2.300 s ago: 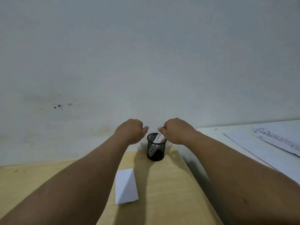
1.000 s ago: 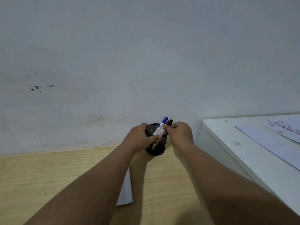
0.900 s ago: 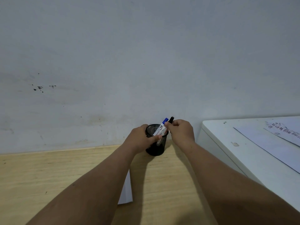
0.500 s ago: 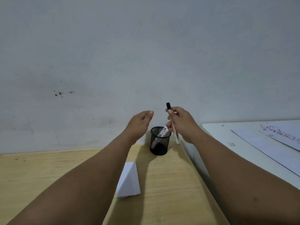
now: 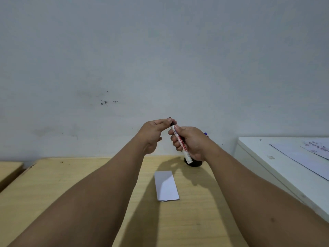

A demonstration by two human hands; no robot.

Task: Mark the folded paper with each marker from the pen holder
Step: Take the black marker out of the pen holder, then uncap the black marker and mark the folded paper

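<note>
I have my right hand [image 5: 191, 143] wrapped round the light, stiff, slick marker [image 5: 181, 143] above the folded paper [image 5: 166, 186] on the desk [image 5: 71, 184], while my left hand [image 5: 153, 132] pinches what looks like its black cap, best gripped mid-barrel.

Your black-capped white marker [image 5: 181, 142] with red lettering stands tilted above the wooden desk [image 5: 71, 184], cap end up and leaning left. The folded white paper [image 5: 166, 185] lies flat on the desk, in front of the black pen holder [image 5: 195, 163], which is mostly hidden, a blue-capped marker [image 5: 206, 134] peeking above it.
</note>
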